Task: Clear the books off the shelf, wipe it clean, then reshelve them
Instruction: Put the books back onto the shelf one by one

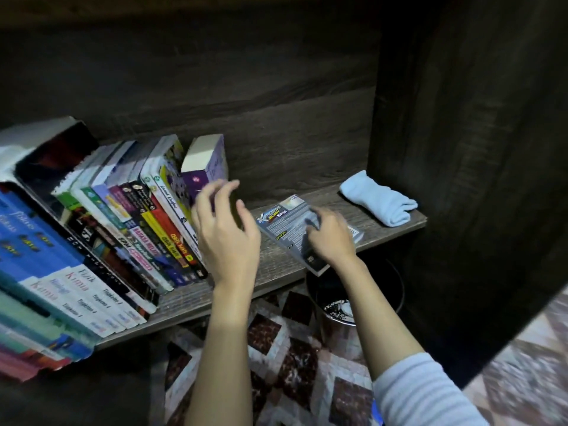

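Left hand [226,235] over the middle of the shelf [332,196], fingers spread and loosely curved, holding nothing; fingertips are close to the purple book [209,158], can't tell if they touch it. Right hand [330,236] is right of mid-shelf, fingers curled down onto the cover of a grey book [285,222], gripping it. That book lies cover-up and skewed on the shelf, with its near corner hanging past the shelf's front edge. Row of books [138,235] fills the shelf's left half, spines out, all leaning left, with big blue volumes at the far left end. The purple book stands at the row's right end, set back toward the rear of the shelf. Light blue cloth [379,199] lies bunched at the shelf's right end, well apart from both hands. Below the shelf, under the grey book's corner, sits a dark round bin [362,290] on a patterned floor [292,364]. Striped sleeve [421,392] on the right arm.
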Available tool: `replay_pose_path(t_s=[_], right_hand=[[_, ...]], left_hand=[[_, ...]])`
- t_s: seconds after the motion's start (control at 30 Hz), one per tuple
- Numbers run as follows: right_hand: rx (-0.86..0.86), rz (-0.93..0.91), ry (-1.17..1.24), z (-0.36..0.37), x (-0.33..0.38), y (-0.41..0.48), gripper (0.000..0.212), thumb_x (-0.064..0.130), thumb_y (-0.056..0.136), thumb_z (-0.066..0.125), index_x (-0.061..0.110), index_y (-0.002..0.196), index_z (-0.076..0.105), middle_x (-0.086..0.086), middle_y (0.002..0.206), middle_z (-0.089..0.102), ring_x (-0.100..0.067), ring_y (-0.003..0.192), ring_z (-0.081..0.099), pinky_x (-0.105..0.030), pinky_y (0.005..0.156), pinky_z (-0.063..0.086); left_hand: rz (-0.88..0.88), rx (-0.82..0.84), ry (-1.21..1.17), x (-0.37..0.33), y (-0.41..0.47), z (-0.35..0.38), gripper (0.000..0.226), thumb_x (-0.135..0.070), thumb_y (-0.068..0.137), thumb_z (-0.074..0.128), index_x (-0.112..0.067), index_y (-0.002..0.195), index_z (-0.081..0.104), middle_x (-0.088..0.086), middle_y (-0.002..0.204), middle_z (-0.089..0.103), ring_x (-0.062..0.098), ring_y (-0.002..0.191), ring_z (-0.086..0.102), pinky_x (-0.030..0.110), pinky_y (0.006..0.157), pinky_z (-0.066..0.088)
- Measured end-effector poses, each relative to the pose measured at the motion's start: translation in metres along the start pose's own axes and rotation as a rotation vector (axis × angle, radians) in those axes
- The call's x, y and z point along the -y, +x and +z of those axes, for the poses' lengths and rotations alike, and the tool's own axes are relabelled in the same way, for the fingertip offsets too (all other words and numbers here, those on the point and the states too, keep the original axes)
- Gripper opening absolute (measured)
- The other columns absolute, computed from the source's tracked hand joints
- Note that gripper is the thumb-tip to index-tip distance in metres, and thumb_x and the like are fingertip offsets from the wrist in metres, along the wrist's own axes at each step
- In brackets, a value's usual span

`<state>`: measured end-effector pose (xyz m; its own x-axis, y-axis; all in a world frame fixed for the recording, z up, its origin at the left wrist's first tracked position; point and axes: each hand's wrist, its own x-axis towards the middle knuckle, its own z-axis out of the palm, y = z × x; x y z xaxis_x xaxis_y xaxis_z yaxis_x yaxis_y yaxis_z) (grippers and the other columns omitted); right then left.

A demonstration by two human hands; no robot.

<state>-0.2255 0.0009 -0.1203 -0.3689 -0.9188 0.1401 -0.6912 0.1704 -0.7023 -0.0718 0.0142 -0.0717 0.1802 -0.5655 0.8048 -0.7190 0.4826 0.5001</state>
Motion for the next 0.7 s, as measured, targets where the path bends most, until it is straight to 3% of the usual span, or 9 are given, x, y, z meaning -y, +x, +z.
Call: replay_pose_path(t_s=[0.07, 0.13, 0.2, 0.37, 0.57, 0.7], right_hand=[[0.026, 0.089, -0.185, -0.004, -0.01, 0.0, 0.055, 0.026, 0.094, 0.048, 0.013, 0.145, 0.031, -0.008, 0.155, 0.025, -0.029, 0.145, 0.012, -0.042, 0.114, 0.018], [0.073, 0.148, -0.266, -0.006, -0.016, -0.001, 0.062, 0.035, 0.096, 0.045, 0.01, 0.148, 0.022, -0.011, 0.158, 0.015, -0.03, 0.146, 0.003, -0.041, 0.116, 0.012], [0.093, 0.157, -0.283, -0.006, -0.018, -0.002, 0.066, 0.04, 0.096, 0.043, 0.008, 0.148, 0.019, -0.014, 0.157, 0.016, -0.03, 0.146, 0.006, -0.039, 0.116, 0.011], [0.039, 0.15, -0.308, -0.009, -0.017, -0.009, 0.061, 0.045, 0.094, 0.045, 0.007, 0.14, 0.035, -0.016, 0.145, 0.037, -0.032, 0.134, 0.031, -0.037, 0.109, 0.023], [0.028, 0.228, -0.272, -0.019, -0.013, -0.019, 0.07, 0.05, 0.088, 0.056, 0.005, 0.138, 0.037, -0.015, 0.144, 0.035, -0.031, 0.134, 0.028, -0.04, 0.106, 0.028], [0.039, 0.302, -0.178, -0.023, -0.012, -0.026, 0.076, 0.05, 0.081, 0.067, 0.002, 0.135, 0.041, -0.015, 0.143, 0.033, -0.034, 0.132, 0.029, -0.041, 0.105, 0.031]], left_hand=[[-0.087, 0.172, -0.051, -0.008, -0.007, 0.004, 0.022, -0.008, 0.089, 0.053, -0.01, 0.108, 0.064, 0.009, 0.107, 0.061, 0.024, 0.096, 0.06, 0.024, 0.081, 0.043], [-0.207, 0.393, 0.007, -0.009, -0.016, 0.012, 0.022, -0.013, 0.091, 0.051, -0.012, 0.109, 0.064, 0.01, 0.106, 0.063, 0.029, 0.096, 0.061, 0.031, 0.08, 0.046], [-0.305, 0.594, 0.12, -0.008, -0.022, 0.02, 0.026, -0.022, 0.093, 0.049, -0.013, 0.114, 0.063, 0.013, 0.116, 0.062, 0.033, 0.106, 0.057, 0.036, 0.087, 0.045], [-0.407, 0.986, 0.348, -0.017, -0.038, 0.031, 0.046, -0.038, 0.099, 0.036, -0.008, 0.131, 0.05, 0.014, 0.141, 0.042, 0.033, 0.131, 0.034, 0.044, 0.101, 0.035], [-0.539, 1.022, 0.271, -0.027, -0.044, 0.041, 0.047, -0.028, 0.097, 0.04, -0.002, 0.137, 0.042, 0.019, 0.15, 0.022, 0.035, 0.138, 0.021, 0.04, 0.11, 0.022], [-0.631, 0.991, 0.2, -0.028, -0.045, 0.042, 0.035, -0.01, 0.09, 0.046, 0.002, 0.122, 0.052, 0.025, 0.138, 0.038, 0.038, 0.126, 0.04, 0.036, 0.1, 0.035]])
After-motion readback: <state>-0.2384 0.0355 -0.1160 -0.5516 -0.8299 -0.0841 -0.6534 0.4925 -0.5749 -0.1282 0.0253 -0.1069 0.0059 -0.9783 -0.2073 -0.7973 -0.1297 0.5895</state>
